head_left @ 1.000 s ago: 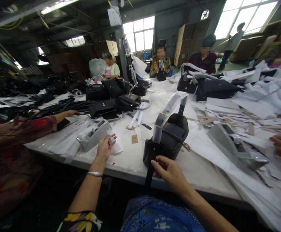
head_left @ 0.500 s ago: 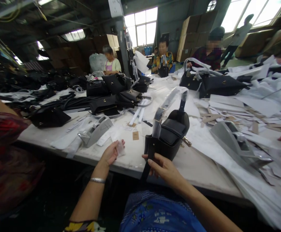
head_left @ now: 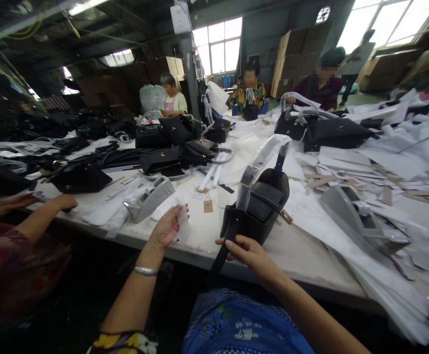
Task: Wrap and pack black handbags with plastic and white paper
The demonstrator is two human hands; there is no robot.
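A black handbag stands before me near the table's front edge, its raised handle covered in clear plastic. My right hand pinches the black strap that hangs from the bag's near end over the edge. To the left, my left hand is closed on a thin, whitish translucent sheet, held upright above the table edge. Between the left hand and the bag lies a small brown card.
Grey tape dispensers stand left and right. More black handbags are piled further back. Cardboard strips and white foam sheets cover the right side. A co-worker's hands are at the far left; other people sit opposite.
My left hand has risen slightly, and the translucent sheet in it now stands more upright and open. My right hand keeps its hold on the strap. At left, a co-worker's hands have come into view.
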